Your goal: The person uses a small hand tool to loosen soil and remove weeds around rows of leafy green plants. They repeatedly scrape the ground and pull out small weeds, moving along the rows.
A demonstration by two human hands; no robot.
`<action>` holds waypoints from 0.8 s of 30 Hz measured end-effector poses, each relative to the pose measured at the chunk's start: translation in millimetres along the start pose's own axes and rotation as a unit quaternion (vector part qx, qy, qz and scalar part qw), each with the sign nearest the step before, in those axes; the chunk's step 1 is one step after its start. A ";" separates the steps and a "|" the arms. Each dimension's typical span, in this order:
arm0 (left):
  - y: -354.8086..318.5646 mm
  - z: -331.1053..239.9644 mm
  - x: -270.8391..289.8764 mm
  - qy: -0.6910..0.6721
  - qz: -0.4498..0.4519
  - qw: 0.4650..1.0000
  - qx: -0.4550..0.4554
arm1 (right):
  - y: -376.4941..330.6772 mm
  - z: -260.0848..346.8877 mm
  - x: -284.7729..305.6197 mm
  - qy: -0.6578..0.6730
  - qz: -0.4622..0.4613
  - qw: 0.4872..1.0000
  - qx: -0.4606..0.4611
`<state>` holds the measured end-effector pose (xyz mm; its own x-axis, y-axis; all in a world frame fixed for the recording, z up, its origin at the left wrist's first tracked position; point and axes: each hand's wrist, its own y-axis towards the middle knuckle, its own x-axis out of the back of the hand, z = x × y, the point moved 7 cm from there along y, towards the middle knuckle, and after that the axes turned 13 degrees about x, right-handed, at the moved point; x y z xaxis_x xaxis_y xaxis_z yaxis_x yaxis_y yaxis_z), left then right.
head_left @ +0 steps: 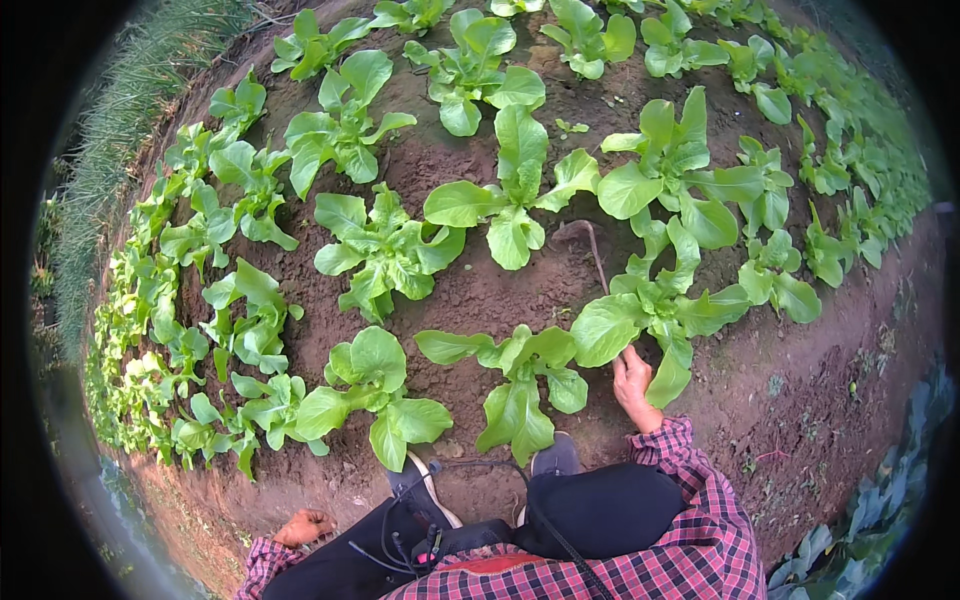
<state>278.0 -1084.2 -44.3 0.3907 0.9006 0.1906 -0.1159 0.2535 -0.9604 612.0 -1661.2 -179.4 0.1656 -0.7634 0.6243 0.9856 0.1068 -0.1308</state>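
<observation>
Among the lettuce plants, my right hand [634, 384] is closed and reaches under the leaves of a lettuce [655, 308] at the right front. A thin, curved-necked hand hoe [597, 256] runs from beneath those leaves to the bare soil beyond. My fingers appear wrapped round its handle, though foliage hides most of the grip. The hoe's head lies on the soil beside another lettuce [513, 195]. At the lower left, my left hand [306, 527] is beside my leg, away from the plants. Its fingers are curled, with nothing visible in them.
Rows of lettuce [385, 250] stand across the brown soil bed [440, 315], with small gaps between them. Tall, thin green leaves [125, 150] border the far left. Bluish broad-leaved plants [860, 540] grow at the lower right. My shoes [555, 455] are at the bed's near edge; dark cables [470, 464] hang over them.
</observation>
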 end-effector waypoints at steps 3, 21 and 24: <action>-0.6 -5.6 0.8 -0.001 0.002 1.000 0.008 | 53.9 7.8 -6.1 -0.094 -0.089 0.985 0.112; 11.9 13.7 -13.3 -0.064 0.049 0.996 0.046 | 163.2 12.0 -42.8 -0.156 -0.011 0.986 0.057; 5.8 16.2 -11.4 -0.063 0.054 0.996 0.037 | 103.3 18.7 -58.0 -0.117 0.002 0.991 0.072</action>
<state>258.1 -1087.3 -48.8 0.2551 0.9599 0.1164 -0.2186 0.1746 -0.9601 704.8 -1593.9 -214.8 0.1552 -0.5964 0.7875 0.9767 0.2121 -0.0319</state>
